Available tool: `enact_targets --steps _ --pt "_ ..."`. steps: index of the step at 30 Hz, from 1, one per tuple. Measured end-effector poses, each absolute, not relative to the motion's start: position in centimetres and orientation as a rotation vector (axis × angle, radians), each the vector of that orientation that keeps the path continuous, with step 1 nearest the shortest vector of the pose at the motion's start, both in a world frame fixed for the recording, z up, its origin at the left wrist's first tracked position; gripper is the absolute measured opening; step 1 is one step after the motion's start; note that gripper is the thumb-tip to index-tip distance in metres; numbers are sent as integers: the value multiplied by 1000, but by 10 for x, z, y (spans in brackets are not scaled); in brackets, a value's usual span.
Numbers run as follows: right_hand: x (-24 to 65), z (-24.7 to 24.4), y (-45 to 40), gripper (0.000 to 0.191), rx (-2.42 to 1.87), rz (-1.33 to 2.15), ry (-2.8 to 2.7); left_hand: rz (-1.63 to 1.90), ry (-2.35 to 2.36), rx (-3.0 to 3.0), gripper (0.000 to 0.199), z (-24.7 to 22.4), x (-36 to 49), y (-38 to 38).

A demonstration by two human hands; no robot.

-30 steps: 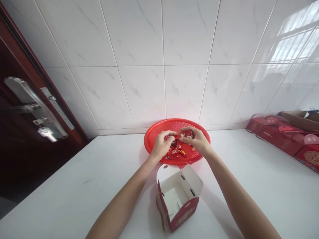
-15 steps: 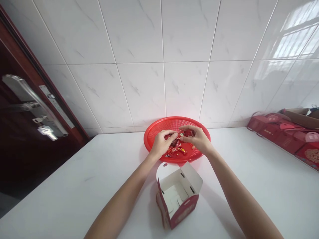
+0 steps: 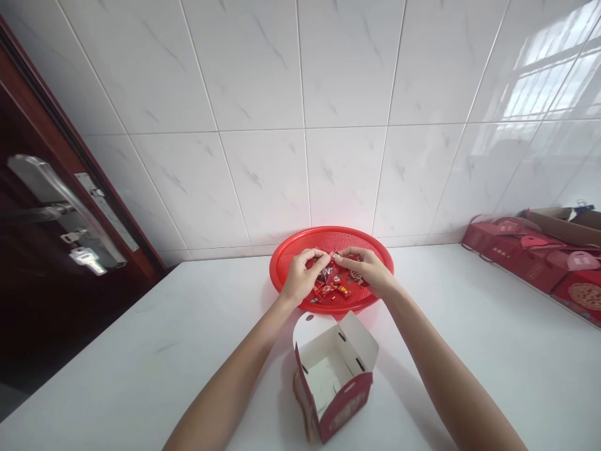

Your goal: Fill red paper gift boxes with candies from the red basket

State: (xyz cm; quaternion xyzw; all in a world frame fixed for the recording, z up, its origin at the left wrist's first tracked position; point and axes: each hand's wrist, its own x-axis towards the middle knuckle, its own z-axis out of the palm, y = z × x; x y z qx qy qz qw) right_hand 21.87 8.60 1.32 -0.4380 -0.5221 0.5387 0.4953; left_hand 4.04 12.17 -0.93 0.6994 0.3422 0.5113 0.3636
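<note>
Red wrapped candies (image 3: 327,288) lie in a basket (image 3: 283,258) beneath both hands. Left hand (image 3: 301,274) and right hand (image 3: 369,269) pinch a small wrapped piece (image 3: 335,255) between them. Nearer the viewer, between the forearms, stands an open box (image 3: 334,373).

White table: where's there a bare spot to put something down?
The white table is bare between the door and left forearm, and between the right forearm and red boxes. The middle's crowded: left hand, right hand at the candy basket, open box in front.
</note>
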Motion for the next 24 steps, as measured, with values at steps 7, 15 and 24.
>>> enact_targets --steps 7,15,24 --pt "217 15 86 46 -1018 1263 -1285 1366 890 1861 23 -7 39 118" --pt "223 19 87 44 -1033 1200 -1446 1368 875 1883 22 -6 38 116" --pt "228 23 86 41 -1046 1131 -1594 1338 880 1881 23 -5 37 112"
